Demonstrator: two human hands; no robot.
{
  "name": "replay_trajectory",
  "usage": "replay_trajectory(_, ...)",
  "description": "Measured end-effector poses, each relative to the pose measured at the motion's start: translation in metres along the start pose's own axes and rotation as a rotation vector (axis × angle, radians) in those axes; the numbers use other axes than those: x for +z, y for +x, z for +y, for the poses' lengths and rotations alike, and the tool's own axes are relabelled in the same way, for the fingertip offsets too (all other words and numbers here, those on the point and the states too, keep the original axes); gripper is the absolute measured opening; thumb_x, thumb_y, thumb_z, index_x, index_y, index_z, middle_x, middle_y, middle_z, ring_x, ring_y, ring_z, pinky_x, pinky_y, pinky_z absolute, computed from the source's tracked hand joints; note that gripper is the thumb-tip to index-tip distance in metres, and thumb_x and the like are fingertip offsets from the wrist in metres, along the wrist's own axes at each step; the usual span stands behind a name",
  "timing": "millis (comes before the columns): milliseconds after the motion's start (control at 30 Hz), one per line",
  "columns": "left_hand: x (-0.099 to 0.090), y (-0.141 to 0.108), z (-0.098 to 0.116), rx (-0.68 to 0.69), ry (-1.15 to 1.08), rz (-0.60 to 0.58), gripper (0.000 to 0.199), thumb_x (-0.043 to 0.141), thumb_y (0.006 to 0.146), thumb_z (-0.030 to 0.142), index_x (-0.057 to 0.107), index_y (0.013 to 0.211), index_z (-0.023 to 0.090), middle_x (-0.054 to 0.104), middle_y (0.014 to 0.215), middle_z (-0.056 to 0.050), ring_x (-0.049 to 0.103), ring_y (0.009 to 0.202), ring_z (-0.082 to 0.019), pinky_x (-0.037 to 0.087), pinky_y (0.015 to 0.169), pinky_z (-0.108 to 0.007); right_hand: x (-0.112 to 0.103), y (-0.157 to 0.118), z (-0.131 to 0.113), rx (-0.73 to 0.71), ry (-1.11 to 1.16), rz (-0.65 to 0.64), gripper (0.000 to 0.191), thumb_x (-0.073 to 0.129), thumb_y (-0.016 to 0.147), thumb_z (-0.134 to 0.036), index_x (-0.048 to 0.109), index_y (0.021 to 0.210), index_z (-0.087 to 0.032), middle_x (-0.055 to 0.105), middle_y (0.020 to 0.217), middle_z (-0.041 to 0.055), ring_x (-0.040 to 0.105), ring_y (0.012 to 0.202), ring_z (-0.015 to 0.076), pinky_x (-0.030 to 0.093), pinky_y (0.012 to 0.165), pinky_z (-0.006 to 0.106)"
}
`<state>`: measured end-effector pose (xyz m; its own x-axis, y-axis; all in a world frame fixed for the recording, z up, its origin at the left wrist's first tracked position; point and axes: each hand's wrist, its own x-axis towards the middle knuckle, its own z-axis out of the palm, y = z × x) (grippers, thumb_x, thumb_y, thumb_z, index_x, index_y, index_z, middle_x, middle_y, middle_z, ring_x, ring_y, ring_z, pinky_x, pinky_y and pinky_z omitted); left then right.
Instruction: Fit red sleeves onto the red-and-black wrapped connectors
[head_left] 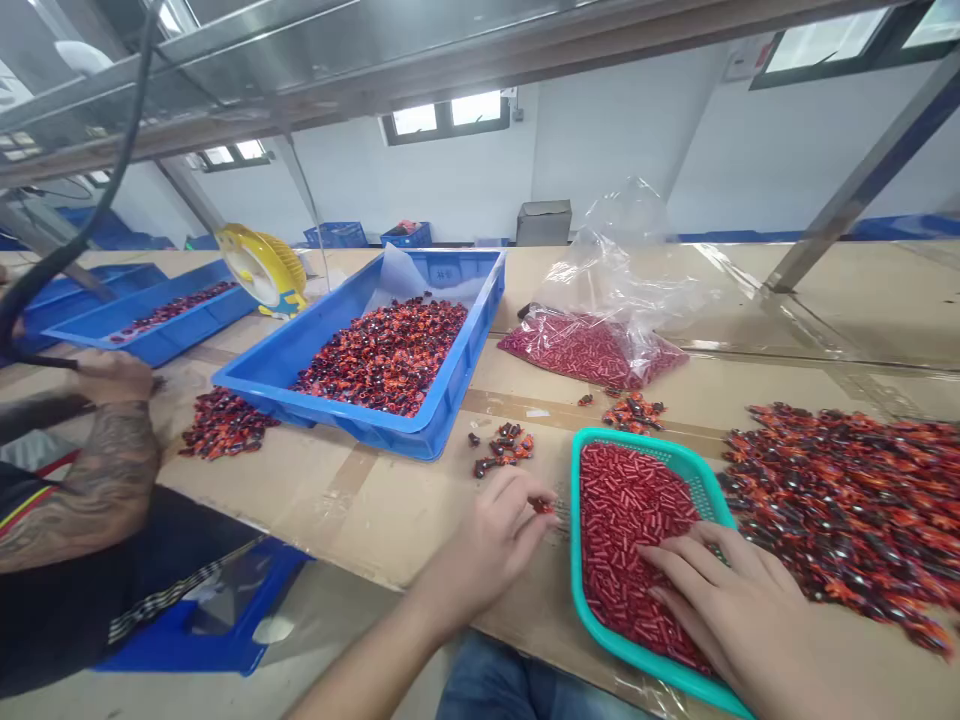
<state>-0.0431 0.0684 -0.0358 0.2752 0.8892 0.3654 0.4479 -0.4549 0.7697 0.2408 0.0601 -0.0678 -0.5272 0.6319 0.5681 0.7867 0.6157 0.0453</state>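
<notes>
Head view: your left hand (491,535) pinches a red piece (541,506) beside the basket (576,545), likely set close so your right hand (739,595) reaches the tubes (622,510); I cannot tell its grip.

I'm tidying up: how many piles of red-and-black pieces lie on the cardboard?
4: large pile right of the green basket, small cluster behind that basket, another cluster beyond the left hand, a fourth pile left of the big blue tray. Others may be hidden.

1 head-worn camera faces forward and down over the tabletop (360,520). No second view shares this scene.
</notes>
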Motion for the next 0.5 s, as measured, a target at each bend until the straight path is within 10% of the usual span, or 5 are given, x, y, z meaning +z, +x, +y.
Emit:
replay_trajectory(167, 0.007, -0.018, 0.028, -0.189, -0.489, 0.123, 0.028, 0.078, 0.092, 0.046, 0.063, 0.096, 0.022, 0.071, 0.102, -0.005, 0.07, 0.095, -0.018, 0.059, 0.086, -0.031, 0.009, 0.002, 0.002, -0.003, 0.013, -0.085, 0.058, 0.028, 0.113, -0.03, 0.068, 0.071, -0.024, 0.072, 0.075, 0.0068, 0.061, 0.084, 0.0283, 0.039, 0.074, 0.041)
replay_trajectory(500, 0.021, -0.025, 0.055, -0.498, -1.184, 0.206, 0.041, 0.097, 0.074, 0.034, 0.06, 0.084, 0.02, 0.075, 0.085, 0.003, 0.069, 0.074, -0.007, 0.055, 0.07, -0.016, -0.045, 0.027, -0.023, 0.237, 0.615, -0.013, 0.019, 0.06, 0.101, -0.017, 0.075, 0.11, -0.025, 0.074, 0.093, 0.0033, 0.07, 0.086, 0.017, 0.058, 0.076, 0.027)
